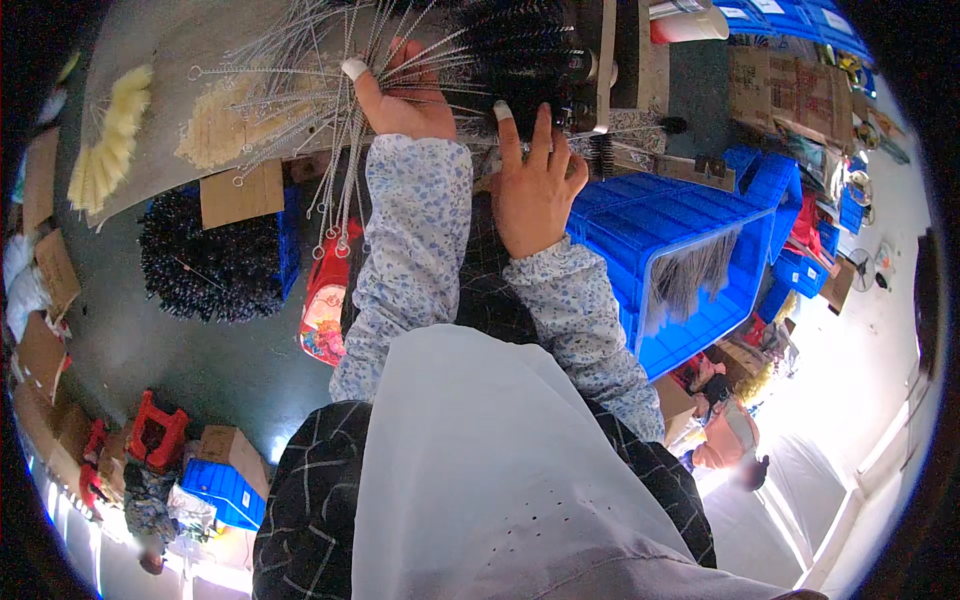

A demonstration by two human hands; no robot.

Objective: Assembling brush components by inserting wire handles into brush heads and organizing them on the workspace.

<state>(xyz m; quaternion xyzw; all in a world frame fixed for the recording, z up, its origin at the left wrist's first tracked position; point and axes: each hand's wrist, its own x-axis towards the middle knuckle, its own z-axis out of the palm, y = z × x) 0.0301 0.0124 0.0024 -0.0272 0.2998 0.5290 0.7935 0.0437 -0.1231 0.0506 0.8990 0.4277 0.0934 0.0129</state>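
Note:
A fanned bunch of black-bristled tube brushes (505,50) with twisted-wire handles lies on the worktable (140,150). My left hand (415,105) is closed around the wire stems, its thumb sticking up with a white wrap on the tip. The looped wire ends spread to the left and down over the table's edge. Against the black bristles and the dark fixture beside them rest the fingertips of my right hand (537,185). Its fingers are stretched and apart, one tip wrapped in white; nothing shows in its grasp.
On the right, a blue crate (640,215) holds thin wires (695,275). Yellow brushes (110,140) hang at the table's left edge. A container full of black brushes (210,255) and a red bag (325,305) are below. Two other people are farther off.

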